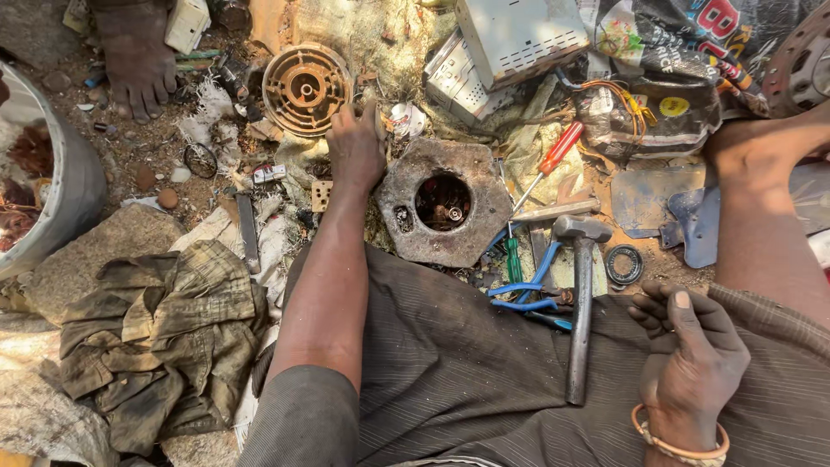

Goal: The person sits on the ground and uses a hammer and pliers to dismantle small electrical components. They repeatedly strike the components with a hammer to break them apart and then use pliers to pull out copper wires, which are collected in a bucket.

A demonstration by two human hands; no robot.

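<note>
The left hand (354, 147) rests beside the stone block (443, 212), fingers curled; whether they hold anything is unclear. The right hand (692, 346) lies loosely open, empty, near the hammer (581, 294) just right of the block.

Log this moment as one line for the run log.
left hand: reaching beside octagonal block | right hand: empty, resting on lap | hammer: untouched

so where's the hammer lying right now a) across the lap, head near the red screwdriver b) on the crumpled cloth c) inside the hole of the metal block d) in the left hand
a: the hammer lies with its handle on the lap and its head beside the red screwdriver, in neither hand.
</note>
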